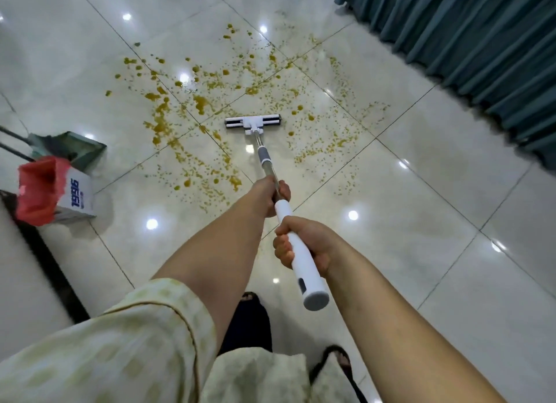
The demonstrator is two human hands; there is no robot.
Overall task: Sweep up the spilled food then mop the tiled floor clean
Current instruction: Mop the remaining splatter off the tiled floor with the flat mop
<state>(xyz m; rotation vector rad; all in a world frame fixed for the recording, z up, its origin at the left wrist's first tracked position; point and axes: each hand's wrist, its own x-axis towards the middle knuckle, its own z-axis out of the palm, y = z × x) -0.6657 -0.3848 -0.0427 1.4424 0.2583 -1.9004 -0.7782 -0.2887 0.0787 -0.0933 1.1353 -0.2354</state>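
At the far left, a white cardboard box [78,195] stands on the floor with blue digits on its side, turned sideways, that read as 1995; the smaller print beside them is too small to read. A red bag [37,189] lines the box's mouth. Just behind it sits a green dustpan [79,148], its long dark handles [12,142] running out of view to the left. A dark furniture edge [45,252] closes off that near-left side.

The spilled food [168,110], yellow-orange blobs and specks, spreads across several tiles from near the dustpan to well right of centre. The mop [253,123] has its white flat head resting on the floor in the midst of the spill. The left hand [269,193] grips the metal shaft farther down, and the right hand [302,244] is wrapped around the white grip near its capped end.

To the right, the glossy tiled floor [421,228] runs on to a teal curtain [481,41], whose hem bounds that side diagonally.
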